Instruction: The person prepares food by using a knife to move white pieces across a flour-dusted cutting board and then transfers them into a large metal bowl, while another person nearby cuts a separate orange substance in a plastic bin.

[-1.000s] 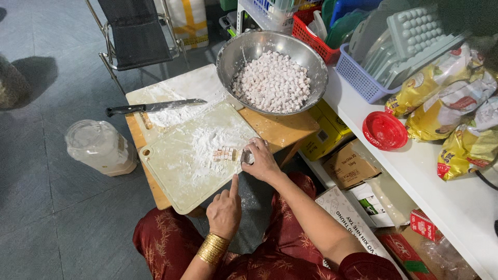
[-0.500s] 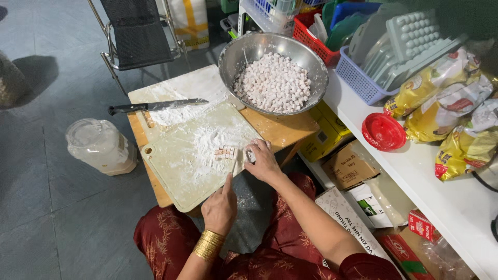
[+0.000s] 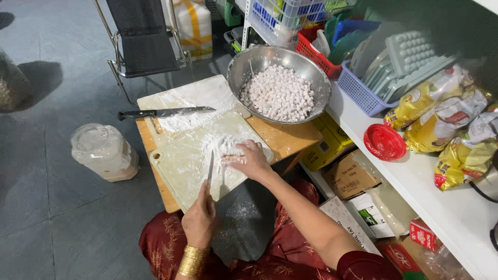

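Since a second ago, the right hand (image 3: 252, 158) has shifted from pinching one small piece to resting loosely curled, fingers down, on a short row of pale dough pieces (image 3: 232, 157) on the floured cutting board (image 3: 182, 167). Just left of it, the left hand (image 3: 199, 219) is closed around a small knife (image 3: 209, 167), blade pointing away along the board. Beyond the right hand sits a metal bowl (image 3: 311, 78) of cut pieces; a larger knife (image 3: 165, 112) lies farther off on the tabletop (image 3: 282, 137).

black folding chair (image 3: 142, 39) | plastic jar (image 3: 104, 152) on floor | red lid (image 3: 385, 141) on shelf | blue basket (image 3: 363, 93)
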